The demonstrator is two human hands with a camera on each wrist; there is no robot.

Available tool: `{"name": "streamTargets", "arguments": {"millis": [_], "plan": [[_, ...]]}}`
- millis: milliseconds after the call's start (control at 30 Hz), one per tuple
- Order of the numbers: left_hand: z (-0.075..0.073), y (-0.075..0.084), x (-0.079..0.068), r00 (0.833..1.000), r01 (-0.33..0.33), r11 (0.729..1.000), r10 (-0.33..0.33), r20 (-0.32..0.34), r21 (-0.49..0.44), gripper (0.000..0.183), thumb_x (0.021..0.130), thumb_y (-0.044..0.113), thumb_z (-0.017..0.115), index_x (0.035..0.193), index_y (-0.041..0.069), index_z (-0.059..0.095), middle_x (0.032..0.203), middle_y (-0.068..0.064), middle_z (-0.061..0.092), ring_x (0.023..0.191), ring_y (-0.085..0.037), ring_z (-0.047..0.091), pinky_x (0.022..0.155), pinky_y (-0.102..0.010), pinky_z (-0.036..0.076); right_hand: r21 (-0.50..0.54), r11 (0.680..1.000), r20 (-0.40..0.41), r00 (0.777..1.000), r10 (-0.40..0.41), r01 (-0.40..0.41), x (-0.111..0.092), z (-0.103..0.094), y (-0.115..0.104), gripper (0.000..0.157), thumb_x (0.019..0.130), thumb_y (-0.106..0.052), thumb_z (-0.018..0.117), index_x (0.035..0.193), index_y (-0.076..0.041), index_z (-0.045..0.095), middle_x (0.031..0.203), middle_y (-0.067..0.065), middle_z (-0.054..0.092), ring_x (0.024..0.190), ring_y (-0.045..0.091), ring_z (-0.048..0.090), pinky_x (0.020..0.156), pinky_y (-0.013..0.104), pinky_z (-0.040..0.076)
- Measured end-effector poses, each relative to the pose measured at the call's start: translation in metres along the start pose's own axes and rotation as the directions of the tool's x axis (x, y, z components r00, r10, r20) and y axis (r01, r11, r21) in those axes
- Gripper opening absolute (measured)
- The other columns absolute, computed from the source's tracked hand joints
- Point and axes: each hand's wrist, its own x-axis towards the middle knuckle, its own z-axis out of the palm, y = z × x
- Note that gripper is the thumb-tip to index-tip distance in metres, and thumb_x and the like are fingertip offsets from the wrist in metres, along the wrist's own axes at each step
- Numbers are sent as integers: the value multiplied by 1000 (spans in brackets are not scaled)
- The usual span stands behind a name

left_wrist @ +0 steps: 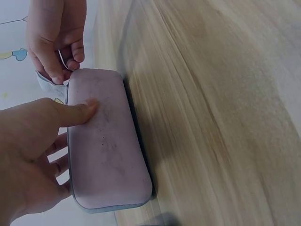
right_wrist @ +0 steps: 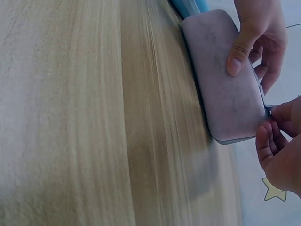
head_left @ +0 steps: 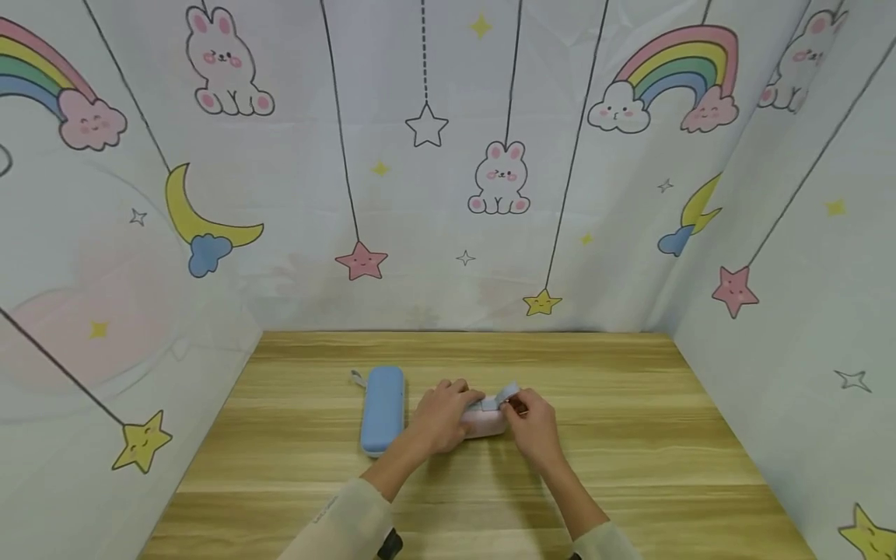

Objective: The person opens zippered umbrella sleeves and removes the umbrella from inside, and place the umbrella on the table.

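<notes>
A pink zip case [head_left: 484, 424] with a grey rim stands on its long edge on the wooden table, its scuffed broad face [left_wrist: 106, 146] turned toward the person. My left hand [head_left: 442, 416] grips its upper edge, thumb [right_wrist: 234, 66] on the pink face and fingers behind. At the case's right upper corner, my right hand [head_left: 535, 426] pinches the small zipper pull [right_wrist: 269, 112], mostly hidden by the fingertips. A light grey strap [head_left: 508, 392] sticks up from the top edge beside those fingers. The case looks closed along the visible rim.
A blue case [head_left: 383, 408] with a grey wrist loop [head_left: 358, 378] lies left of the left hand. The wood-grain table [head_left: 630, 467] is bounded at the back and sides by a white curtain [head_left: 434, 225] printed with rabbits, stars and rainbows.
</notes>
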Motion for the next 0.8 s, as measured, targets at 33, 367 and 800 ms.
{"name": "streamTargets", "arguments": {"millis": [33, 367, 800], "plan": [[0, 0, 0, 1000, 2, 1000, -2, 4, 2, 50, 90, 32, 75, 137, 29, 60, 122, 2, 58, 109, -22, 55, 82, -42, 50, -11, 1000, 9, 1000, 9, -9, 1, 0, 0, 7, 93, -10, 69, 91, -4, 71, 85, 1, 64, 79, 15, 59, 65, 26, 52], [-2, 4, 1, 1000, 19, 999, -20, 22, 44, 50, 88, 32, 77, 135, 29, 60, 122, 3, 59, 108, -22, 56, 81, -43, 52, -59, 998, 59, 998, 37, -33, 6, -1, -4, 5, 90, -7, 70, 90, -1, 69, 81, 4, 62, 71, 14, 54, 58, 25, 47], [-4, 5, 4, 999, 27, 999, -29, 36, 47, 50, 86, 34, 79, 132, 30, 62, 120, 4, 60, 109, -22, 56, 81, -44, 52, -143, 989, 111, 992, 60, -43, 9, -3, -4, 9, 91, -8, 69, 95, -6, 61, 81, 4, 57, 72, 16, 53, 61, 30, 45]]}}
